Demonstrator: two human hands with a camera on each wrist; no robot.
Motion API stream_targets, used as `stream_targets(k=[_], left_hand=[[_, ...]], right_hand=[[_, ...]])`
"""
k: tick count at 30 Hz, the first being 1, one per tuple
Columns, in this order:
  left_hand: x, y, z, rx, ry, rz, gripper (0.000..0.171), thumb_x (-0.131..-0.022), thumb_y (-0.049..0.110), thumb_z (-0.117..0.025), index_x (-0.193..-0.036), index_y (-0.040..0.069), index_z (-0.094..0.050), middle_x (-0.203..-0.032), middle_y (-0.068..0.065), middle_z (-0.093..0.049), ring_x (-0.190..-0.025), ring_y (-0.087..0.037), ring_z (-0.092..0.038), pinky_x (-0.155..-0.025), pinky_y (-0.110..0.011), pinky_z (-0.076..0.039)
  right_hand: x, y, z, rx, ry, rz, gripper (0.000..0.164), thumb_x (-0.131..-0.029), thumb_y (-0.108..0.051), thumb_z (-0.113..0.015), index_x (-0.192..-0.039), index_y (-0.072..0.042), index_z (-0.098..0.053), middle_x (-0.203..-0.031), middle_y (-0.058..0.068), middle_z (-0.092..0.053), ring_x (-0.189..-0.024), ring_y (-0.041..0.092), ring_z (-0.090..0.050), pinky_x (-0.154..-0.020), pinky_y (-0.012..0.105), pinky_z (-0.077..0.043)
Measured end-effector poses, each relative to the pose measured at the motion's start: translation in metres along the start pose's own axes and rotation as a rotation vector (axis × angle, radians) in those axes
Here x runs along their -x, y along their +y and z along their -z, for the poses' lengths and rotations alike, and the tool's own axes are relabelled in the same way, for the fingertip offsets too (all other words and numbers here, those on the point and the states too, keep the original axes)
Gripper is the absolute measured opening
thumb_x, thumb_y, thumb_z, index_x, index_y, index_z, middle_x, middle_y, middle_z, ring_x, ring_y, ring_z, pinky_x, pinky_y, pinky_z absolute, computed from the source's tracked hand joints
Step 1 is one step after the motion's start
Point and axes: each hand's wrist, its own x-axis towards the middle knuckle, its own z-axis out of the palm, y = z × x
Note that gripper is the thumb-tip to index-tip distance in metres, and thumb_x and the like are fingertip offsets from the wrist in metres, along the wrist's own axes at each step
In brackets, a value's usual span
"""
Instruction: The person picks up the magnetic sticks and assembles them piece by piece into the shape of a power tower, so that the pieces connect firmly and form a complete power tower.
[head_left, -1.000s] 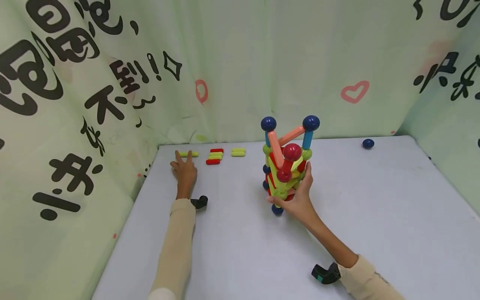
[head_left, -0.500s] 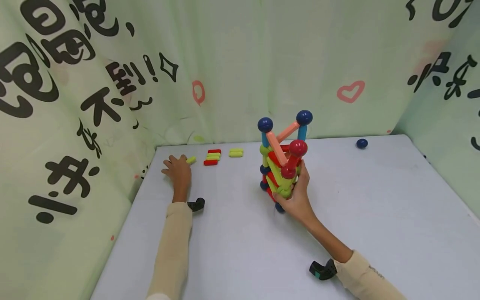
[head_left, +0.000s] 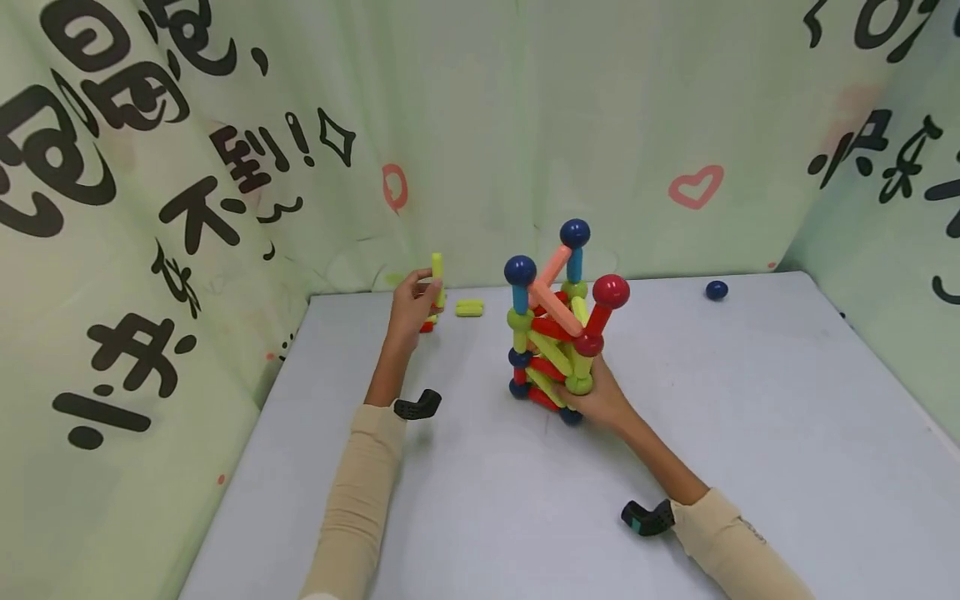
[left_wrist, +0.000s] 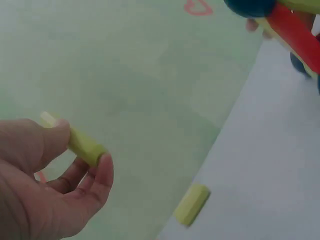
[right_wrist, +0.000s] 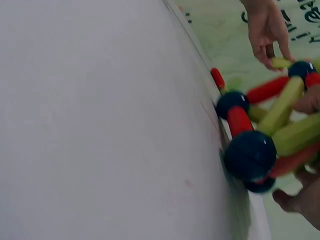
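Observation:
Between thumb and fingers my left hand (head_left: 411, 310) pinches a yellow-green rod (left_wrist: 86, 146), held up off the table and nearly upright in the head view. My right hand (head_left: 603, 398) grips the lower near side of a tower of rods and balls (head_left: 551, 327); part of that hand is hidden behind the tower. Blue, green and red balls join red, yellow-green, blue and salmon rods in it. At its top stand two blue balls and a red ball (head_left: 611, 292). In the right wrist view, blue balls (right_wrist: 250, 156) at its base show close up.
Yellow-green rods (head_left: 469, 307) lie side by side near the table's back edge. Beside them, a red rod (head_left: 427, 327) and others are partly hidden by my left hand. A loose blue ball (head_left: 716, 290) rests at the back right. A printed curtain (head_left: 465, 150) hangs behind the table.
My left hand has picked up the yellow-green rod from the back left, lifting it and carrying it rightward. In my right hand the tower has turned, its red ball swinging to the right.

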Motion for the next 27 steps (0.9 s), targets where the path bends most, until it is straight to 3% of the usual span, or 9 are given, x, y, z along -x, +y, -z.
stream_targets(k=[3, 6, 8, 11, 16, 21, 24, 27], left_hand=[[0.005, 0.014, -0.018, 0.126, -0.131, -0.012, 0.038, -0.098, 0.012, -0.058, -0.134, 0.002, -0.051, -0.109, -0.012, -0.059, -0.095, -0.018, -0.062, -0.093, -0.045, -0.054], [0.011, 0.028, -0.036, 0.192, -0.230, -0.016, 0.041, -0.097, 0.010, -0.059, -0.136, 0.002, -0.048, -0.111, -0.011, -0.058, -0.101, -0.020, -0.063, -0.093, -0.041, -0.054], [0.015, 0.036, -0.047, 0.222, -0.272, -0.016, 0.042, -0.097, 0.011, -0.060, -0.137, 0.004, -0.048, -0.114, -0.012, -0.057, -0.107, -0.024, -0.063, -0.093, -0.040, -0.054], [0.021, 0.046, -0.063, 0.252, -0.311, -0.020, 0.042, -0.097, 0.012, -0.060, -0.137, 0.005, -0.049, -0.121, -0.013, -0.057, -0.113, -0.026, -0.062, -0.093, -0.042, -0.054], [0.030, 0.055, -0.077, 0.239, -0.402, -0.044, 0.038, -0.098, 0.010, -0.057, -0.136, 0.006, -0.052, -0.127, -0.017, -0.059, -0.107, -0.022, -0.067, -0.097, -0.042, -0.052], [0.036, 0.054, -0.080, 0.215, -0.511, -0.099, 0.034, -0.101, 0.012, -0.053, -0.134, 0.004, -0.056, -0.125, -0.022, -0.063, -0.096, -0.020, -0.072, -0.101, -0.040, -0.050], [0.039, 0.050, -0.078, 0.192, -0.562, -0.142, 0.048, -0.099, 0.037, -0.053, -0.135, 0.005, -0.055, -0.127, -0.018, -0.064, -0.103, -0.022, -0.070, -0.104, -0.041, -0.047], [0.043, 0.041, -0.071, 0.220, -0.654, -0.185, 0.065, -0.095, 0.052, -0.051, -0.143, 0.010, -0.048, -0.137, -0.014, -0.058, -0.119, -0.026, -0.062, -0.108, -0.043, -0.044]], right_hand=[[-0.005, 0.005, 0.017, -0.005, -0.183, -0.004, 0.066, -0.082, -0.005, -0.073, -0.137, -0.008, -0.038, -0.128, 0.011, -0.053, -0.120, 0.018, -0.049, -0.102, 0.054, -0.045], [-0.013, 0.007, 0.031, -0.017, -0.333, 0.009, 0.062, -0.083, -0.006, -0.074, -0.136, -0.009, -0.042, -0.128, 0.010, -0.056, -0.118, 0.009, -0.051, -0.102, 0.050, -0.045], [-0.017, 0.008, 0.038, -0.030, -0.407, 0.004, 0.063, -0.083, -0.005, -0.074, -0.137, -0.008, -0.043, -0.129, 0.012, -0.057, -0.119, 0.006, -0.053, -0.103, 0.048, -0.045], [-0.024, 0.008, 0.047, -0.029, -0.477, -0.030, 0.064, -0.083, -0.005, -0.075, -0.138, -0.005, -0.044, -0.131, 0.016, -0.058, -0.121, 0.013, -0.056, -0.103, 0.050, -0.046], [-0.032, 0.007, 0.058, 0.022, -0.506, -0.101, 0.061, -0.083, -0.005, -0.074, -0.137, -0.002, -0.045, -0.130, 0.020, -0.059, -0.122, 0.034, -0.056, -0.102, 0.054, -0.046], [-0.032, 0.003, 0.072, 0.048, -0.526, -0.150, 0.063, -0.084, -0.016, -0.075, -0.138, -0.003, -0.046, -0.135, 0.019, -0.057, -0.130, 0.042, -0.048, -0.104, 0.059, -0.041], [-0.028, -0.005, 0.085, 0.013, -0.496, -0.153, 0.070, -0.085, -0.017, -0.073, -0.145, -0.002, -0.039, -0.146, 0.022, -0.047, -0.137, 0.048, -0.037, -0.105, 0.061, -0.040], [-0.025, -0.018, 0.097, -0.061, -0.396, -0.067, 0.063, -0.094, -0.014, -0.062, -0.148, 0.000, -0.034, -0.149, 0.013, -0.045, -0.138, 0.035, -0.043, -0.104, 0.044, -0.046]])
